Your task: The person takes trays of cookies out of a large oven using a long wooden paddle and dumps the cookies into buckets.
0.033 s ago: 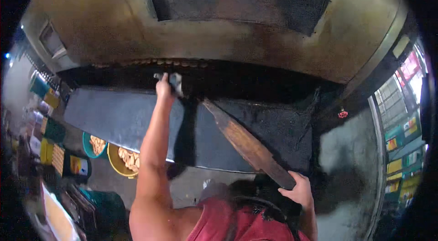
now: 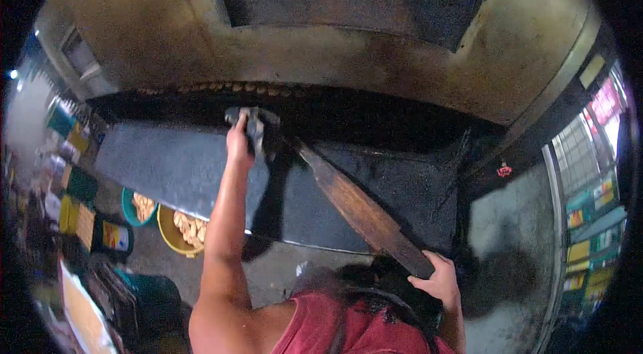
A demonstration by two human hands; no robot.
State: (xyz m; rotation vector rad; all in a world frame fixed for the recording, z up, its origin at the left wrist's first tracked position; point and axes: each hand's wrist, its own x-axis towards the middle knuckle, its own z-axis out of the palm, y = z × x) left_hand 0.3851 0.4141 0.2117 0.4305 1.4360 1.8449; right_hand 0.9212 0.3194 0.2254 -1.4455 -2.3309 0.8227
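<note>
My left hand [image 2: 239,143] is stretched out over the far edge of a dark metal shelf [image 2: 174,160], closed on a crumpled grey rag [image 2: 260,131]. The rag is at the mouth of a dark oven [image 2: 375,116]. My right hand [image 2: 439,279] grips the near end of a long, worn wooden paddle [image 2: 355,203]. The paddle slants across the shelf, and its narrow far end reaches towards the oven mouth, right of the rag. A row of small bread pieces [image 2: 248,88] shows dimly inside the oven.
A yellow basin [image 2: 167,237] and a green basin [image 2: 127,210], both with bread pieces, stand below the shelf's left front edge. Buckets [image 2: 114,237] crowd the left. A red valve handle [image 2: 504,170] sits at the right, beside the oven.
The rag looks more spread out at my left hand, which has shifted slightly nearer to me. My right hand and the paddle look almost unchanged.
</note>
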